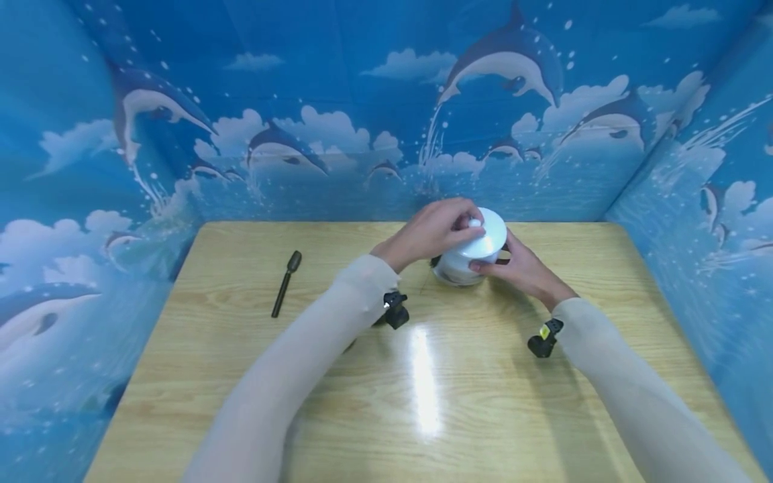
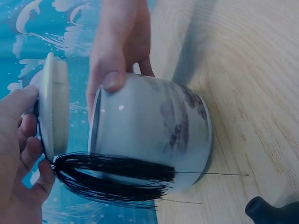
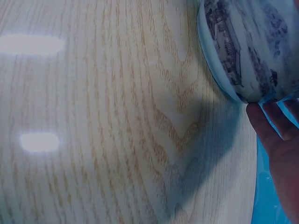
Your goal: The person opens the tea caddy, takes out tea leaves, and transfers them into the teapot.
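Note:
A white ceramic jar (image 1: 454,270) with dark painted scenery stands upright on the table. My right hand (image 1: 524,267) grips its side near the rim, the thumb at the front; in the right wrist view its fingertips touch the jar's wall (image 3: 261,46). My left hand (image 1: 436,227) pinches the knob of the round white lid (image 1: 495,231). The left wrist view shows the lid (image 2: 60,109) held above the jar's mouth with a gap between them. A black tassel (image 2: 112,163) hangs from the lid's edge, down along the outside of the jar.
A dark spoon-like tool (image 1: 284,285) lies at the left of the wooden table (image 1: 483,402). Something dark (image 1: 379,321) is mostly hidden under my left forearm. A blue dolphin-print backdrop (image 1: 338,134) encloses the back and sides, close behind the jar.

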`<move>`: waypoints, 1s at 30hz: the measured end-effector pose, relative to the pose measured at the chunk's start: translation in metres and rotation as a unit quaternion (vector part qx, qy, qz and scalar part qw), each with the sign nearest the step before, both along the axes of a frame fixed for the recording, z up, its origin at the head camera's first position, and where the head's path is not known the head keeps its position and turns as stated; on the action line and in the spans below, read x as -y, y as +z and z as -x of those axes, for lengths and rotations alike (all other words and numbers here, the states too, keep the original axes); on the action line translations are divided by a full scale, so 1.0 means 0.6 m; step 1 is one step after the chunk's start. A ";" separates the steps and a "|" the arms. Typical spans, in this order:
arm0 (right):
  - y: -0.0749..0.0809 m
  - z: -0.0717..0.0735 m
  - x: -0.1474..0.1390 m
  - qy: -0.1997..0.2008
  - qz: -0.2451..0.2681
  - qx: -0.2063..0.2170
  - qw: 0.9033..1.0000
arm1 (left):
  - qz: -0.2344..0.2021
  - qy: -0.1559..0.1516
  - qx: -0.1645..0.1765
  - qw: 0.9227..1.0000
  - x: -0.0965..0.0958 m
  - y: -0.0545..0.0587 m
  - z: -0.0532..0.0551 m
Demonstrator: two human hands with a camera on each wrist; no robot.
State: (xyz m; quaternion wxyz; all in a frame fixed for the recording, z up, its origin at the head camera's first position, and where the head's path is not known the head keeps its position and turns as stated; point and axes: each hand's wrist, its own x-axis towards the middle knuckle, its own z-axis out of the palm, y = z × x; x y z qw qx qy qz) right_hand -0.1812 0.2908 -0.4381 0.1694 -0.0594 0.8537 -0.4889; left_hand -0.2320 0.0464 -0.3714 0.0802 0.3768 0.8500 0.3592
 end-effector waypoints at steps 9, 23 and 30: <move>-0.003 0.004 -0.002 0.014 0.009 -0.018 1.000 | -0.009 -0.057 0.036 0.998 0.028 0.019 -0.020; -0.001 0.001 0.002 0.000 -0.006 -0.018 1.000 | 0.030 -0.140 0.046 0.989 0.056 0.006 -0.077; -0.001 -0.001 0.005 -0.004 0.000 -0.017 1.000 | 0.026 -0.134 0.065 0.988 0.064 -0.039 -0.103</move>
